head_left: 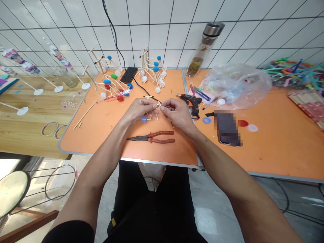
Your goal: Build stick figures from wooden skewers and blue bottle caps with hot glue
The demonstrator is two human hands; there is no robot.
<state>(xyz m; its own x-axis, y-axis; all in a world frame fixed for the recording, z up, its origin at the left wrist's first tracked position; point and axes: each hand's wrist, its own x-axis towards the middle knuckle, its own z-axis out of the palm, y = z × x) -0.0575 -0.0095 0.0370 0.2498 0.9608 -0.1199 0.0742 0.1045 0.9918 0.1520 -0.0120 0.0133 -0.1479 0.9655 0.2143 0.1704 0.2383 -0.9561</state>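
Note:
Over the middle of the orange table, my left hand (pixel 142 109) and my right hand (pixel 176 112) meet fingertip to fingertip. Each one pinches a small wooden stick piece (pixel 158 104), and the pieces appear to touch or cross. Beneath the fingers is a stick assembly with a blue bottle cap (pixel 144 119), partly hidden by my hands. Red-handled long-nose pliers (pixel 152 136) lie in front of my hands, jaws pointing left. A black hot glue gun (pixel 191 102) rests just right of my right hand.
Stick-and-cap models (pixel 107 81) stand at the back left, another (pixel 153 69) at back centre. A black phone (pixel 129 75) and a cable lie behind. To the right are a tall glass bottle (pixel 198 55), a plastic bag (pixel 238 86), a blue-handled cutter (pixel 201 93), and a blurred-out phone (pixel 227 128).

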